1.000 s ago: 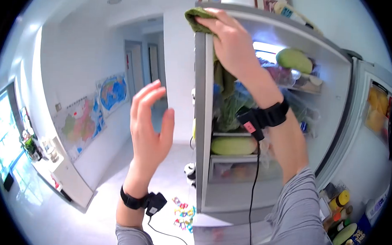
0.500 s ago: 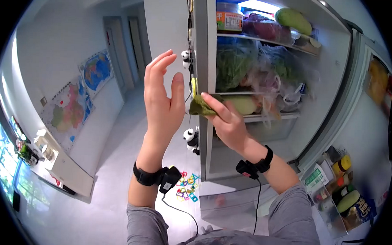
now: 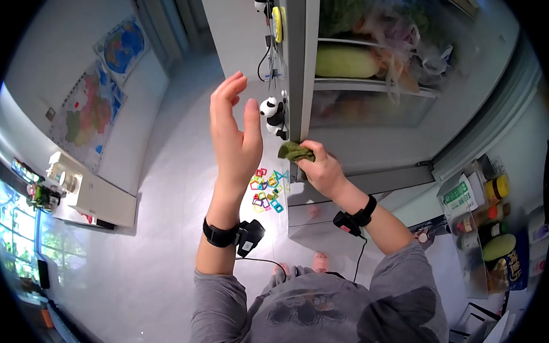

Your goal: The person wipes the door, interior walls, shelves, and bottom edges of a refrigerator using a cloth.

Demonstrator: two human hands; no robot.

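Observation:
My right hand (image 3: 324,172) is closed on a green cloth (image 3: 295,151), which lies against the lower part of the fridge's left front edge (image 3: 304,112). Raised to the left of the fridge, my left hand (image 3: 237,125) is empty, its fingers stretched up and the thumb apart. A panda figure (image 3: 273,116) hangs on the fridge's side between my two hands. Inside the open fridge, a pale green gourd (image 3: 348,61) lies on a shelf under bagged vegetables (image 3: 394,24).
Colourful toy pieces (image 3: 268,189) lie on the floor (image 3: 168,270) past my left hand. The open door's bins (image 3: 474,251) hold jars and packets at the right. A white cabinet (image 3: 104,196) stands at the left, below wall maps (image 3: 83,113).
My right hand has moved with the cloth from the fridge's top corner down along its left front edge. The view has tilted downward. My left hand remains raised and empty.

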